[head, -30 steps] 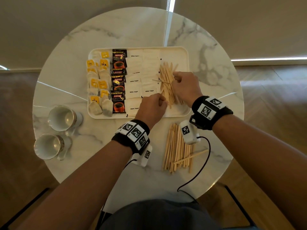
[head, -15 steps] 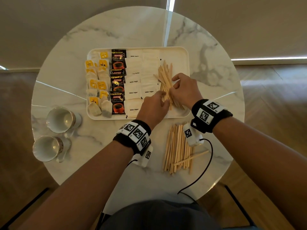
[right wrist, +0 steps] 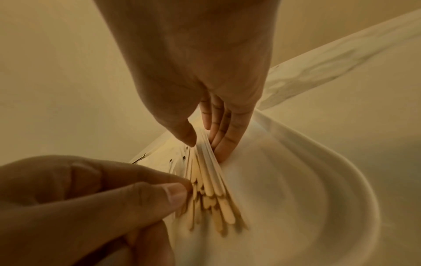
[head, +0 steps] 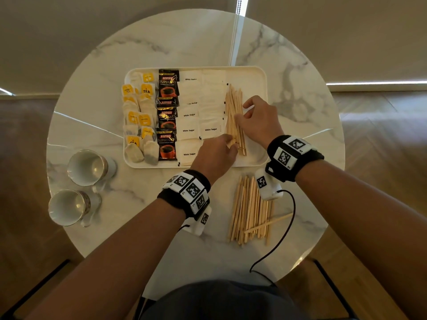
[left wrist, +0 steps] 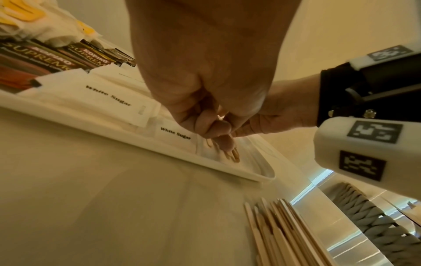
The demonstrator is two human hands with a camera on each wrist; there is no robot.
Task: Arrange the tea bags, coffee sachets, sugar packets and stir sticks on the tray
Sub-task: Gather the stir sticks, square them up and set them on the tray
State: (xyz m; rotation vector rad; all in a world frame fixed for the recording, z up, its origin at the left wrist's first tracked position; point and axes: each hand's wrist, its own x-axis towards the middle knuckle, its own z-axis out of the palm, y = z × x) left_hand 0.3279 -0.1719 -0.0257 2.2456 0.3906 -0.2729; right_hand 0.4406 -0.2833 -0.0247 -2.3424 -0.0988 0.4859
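Hands on tray [head: 263, 75] stir sticks [head: 234, 116]: left hand [head: 216, 155] pinching near ends, right hand [head: 261, 118] straight-fingered along their outer edge.

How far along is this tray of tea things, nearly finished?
Mostly. The tea bags, coffee sachets and sugar packets already lie in columns on the tray. In hand: the left hand pinches the near ends of the stir sticks on the tray while the right hand presses their side, squaring them up. Left: the pile of sticks on the table.
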